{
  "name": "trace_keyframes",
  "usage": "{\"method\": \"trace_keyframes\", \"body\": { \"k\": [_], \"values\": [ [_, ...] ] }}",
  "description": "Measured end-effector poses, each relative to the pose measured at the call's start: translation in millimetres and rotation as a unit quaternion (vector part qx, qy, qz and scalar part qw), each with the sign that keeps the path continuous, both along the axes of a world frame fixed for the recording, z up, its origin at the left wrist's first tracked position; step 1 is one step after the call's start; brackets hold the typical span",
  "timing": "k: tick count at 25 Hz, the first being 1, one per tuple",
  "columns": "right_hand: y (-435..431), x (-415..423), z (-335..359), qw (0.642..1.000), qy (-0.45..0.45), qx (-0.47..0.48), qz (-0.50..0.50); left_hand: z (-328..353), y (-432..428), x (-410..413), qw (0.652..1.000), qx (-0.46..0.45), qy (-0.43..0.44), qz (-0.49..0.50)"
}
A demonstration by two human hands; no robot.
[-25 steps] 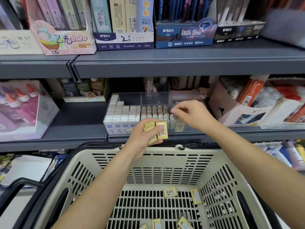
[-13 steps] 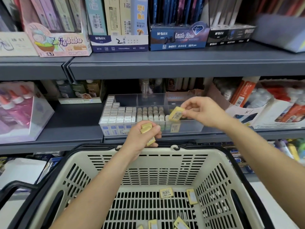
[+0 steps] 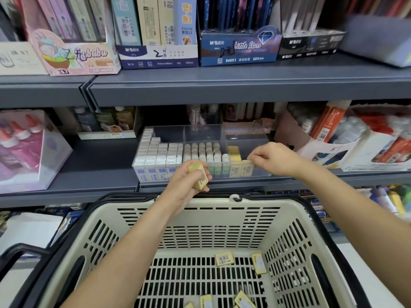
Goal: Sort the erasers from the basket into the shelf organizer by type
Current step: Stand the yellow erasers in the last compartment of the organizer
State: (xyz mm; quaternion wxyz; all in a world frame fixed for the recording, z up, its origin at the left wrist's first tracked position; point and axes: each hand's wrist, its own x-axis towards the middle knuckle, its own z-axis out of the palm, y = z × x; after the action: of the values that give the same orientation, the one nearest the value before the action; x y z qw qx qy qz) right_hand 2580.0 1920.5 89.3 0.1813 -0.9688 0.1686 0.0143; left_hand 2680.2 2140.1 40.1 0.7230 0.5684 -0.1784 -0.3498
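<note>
Yellow erasers [image 3: 197, 175]: your left hand [image 3: 185, 187] grips several; your right hand [image 3: 274, 160] pinches one at the mid-frame organizer [image 3: 261, 172], beneath "M&G" boxes [image 3: 238, 52].

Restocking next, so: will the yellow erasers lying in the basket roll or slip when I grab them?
Rolling seems unlikely: each yellow eraser is a flat block resting on the basket floor. Probably light, since the left hand holds more in its fingers. Wrappers look glossy, so maybe slippery.
</note>
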Motion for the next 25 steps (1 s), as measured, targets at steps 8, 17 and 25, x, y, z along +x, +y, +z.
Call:
{"method": "trace_keyframes", "body": {
  "k": [8, 17, 25],
  "values": [
    [11, -7, 1, 0.998, -0.026, -0.049, 0.018, 3, 2, -4, 0.999, 0.007, -0.007, -0.048],
    [84, 2, -7, 0.978, -0.160, 0.128, 0.048, 4, 2, -5, 0.999, 0.007, -0.011, -0.047],
    [14, -7, 23, 0.913, -0.237, 0.307, -0.129, 4, 0, -4, 0.999, 0.023, -0.018, -0.017]
  ]
}}
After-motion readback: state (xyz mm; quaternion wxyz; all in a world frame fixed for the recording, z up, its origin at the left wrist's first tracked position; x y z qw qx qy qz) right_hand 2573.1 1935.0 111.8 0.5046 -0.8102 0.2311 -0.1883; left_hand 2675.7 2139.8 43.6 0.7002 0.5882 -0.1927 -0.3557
